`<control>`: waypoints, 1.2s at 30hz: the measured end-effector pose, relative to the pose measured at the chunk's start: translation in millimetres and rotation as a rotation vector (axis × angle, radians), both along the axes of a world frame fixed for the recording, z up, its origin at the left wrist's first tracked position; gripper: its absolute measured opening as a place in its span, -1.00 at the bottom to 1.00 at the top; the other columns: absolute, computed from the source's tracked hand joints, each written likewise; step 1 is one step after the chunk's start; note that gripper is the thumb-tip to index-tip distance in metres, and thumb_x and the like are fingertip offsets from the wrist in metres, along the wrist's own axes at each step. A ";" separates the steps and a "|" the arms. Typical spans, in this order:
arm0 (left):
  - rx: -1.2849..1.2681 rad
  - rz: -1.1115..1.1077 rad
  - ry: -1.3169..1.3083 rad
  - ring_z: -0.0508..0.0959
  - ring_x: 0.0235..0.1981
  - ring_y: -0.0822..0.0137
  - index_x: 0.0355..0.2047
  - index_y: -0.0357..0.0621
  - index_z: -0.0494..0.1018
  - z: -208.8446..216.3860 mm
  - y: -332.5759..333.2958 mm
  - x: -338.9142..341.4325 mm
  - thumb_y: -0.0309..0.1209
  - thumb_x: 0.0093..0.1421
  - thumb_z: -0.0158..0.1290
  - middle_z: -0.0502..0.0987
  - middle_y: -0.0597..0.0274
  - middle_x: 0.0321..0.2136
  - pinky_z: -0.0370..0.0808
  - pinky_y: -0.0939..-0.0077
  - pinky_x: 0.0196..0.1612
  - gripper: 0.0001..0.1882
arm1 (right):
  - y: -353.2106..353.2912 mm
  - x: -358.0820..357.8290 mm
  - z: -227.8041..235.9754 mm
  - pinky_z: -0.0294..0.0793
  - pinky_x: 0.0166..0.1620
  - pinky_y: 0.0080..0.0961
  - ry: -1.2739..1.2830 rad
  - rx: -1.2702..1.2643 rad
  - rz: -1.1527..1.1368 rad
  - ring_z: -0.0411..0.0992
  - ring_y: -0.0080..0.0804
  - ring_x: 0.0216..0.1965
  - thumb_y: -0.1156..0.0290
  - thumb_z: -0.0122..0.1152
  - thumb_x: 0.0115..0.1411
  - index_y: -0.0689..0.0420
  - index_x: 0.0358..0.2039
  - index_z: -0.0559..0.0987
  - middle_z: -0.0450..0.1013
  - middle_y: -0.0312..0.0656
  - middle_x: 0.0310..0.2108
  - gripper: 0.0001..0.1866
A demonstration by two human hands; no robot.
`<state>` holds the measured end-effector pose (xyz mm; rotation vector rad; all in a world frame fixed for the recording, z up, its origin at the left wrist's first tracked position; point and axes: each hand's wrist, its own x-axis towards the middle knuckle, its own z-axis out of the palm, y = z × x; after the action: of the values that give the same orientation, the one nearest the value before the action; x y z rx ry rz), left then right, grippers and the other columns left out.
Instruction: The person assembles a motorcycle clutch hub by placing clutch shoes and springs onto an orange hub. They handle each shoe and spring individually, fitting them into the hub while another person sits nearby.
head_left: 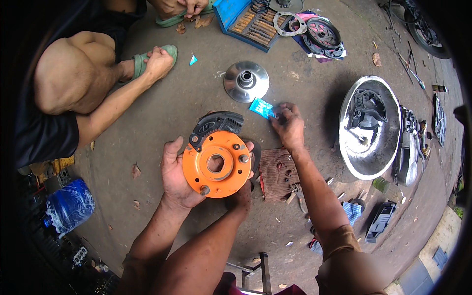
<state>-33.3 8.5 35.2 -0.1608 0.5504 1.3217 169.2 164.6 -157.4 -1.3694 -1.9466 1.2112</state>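
Mid-frame: left hand wrapped around orange disc, black curved piece on its upper edge; best kept level, weight over palm. Right of it, blue sachet, right hand narrow at its end; pinching or just touching, cannot tell. Best handled by edge. Containers: top centre, blue box, brown rods in rows; right, metal basin, black part inside.

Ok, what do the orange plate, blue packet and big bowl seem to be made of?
Orange plate in the left hand: probably painted metal; coat looks worn to grey around the centre hole.
Blue packet at the right hand: perhaps plastic or foil film, thin and shiny.
Big bowl: likely polished metal; bright reflections inside.
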 end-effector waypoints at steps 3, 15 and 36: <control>0.009 -0.006 -0.002 -0.02 0.47 -0.28 0.44 -0.26 0.05 -0.3 0.8 -0.1 0.26 0.27 -0.23 0.00 -0.44 0.41 -0.01 -0.48 0.37 -0.03 | 0.8 0.4 -0.2 0.58 -0.18 -0.41 -0.006 0.012 0.006 0.55 -0.39 -0.32 0.54 0.44 0.06 0.22 -0.19 0.67 0.46 -0.11 -0.03 -0.73; 0.004 0.011 0.071 0.08 0.42 -0.35 0.45 -0.24 0.01 7.1 7.7 2.7 0.25 0.27 -0.24 0.05 -0.45 0.39 0.10 -0.45 0.34 -0.03 | -25.6 6.5 105.4 0.47 0.03 -0.45 0.468 -0.459 -0.150 0.45 -0.45 -0.04 0.52 0.38 0.07 0.23 0.02 0.61 0.43 -0.15 0.07 -0.55; 0.182 0.133 0.045 0.29 0.36 -0.05 0.47 -0.14 -0.01 26.9 20.3 23.2 0.01 0.27 -0.22 0.23 -0.14 0.34 0.24 -0.02 0.39 -0.17 | -56.4 16.5 203.3 0.28 0.20 -0.31 0.490 -0.106 0.238 0.34 -0.23 0.04 0.31 0.21 0.02 0.27 0.07 0.63 0.37 0.00 0.08 -0.43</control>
<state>-10.1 28.8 62.2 -0.0176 0.4605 1.5003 185.7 108.2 45.9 -0.7947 -1.7380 1.6030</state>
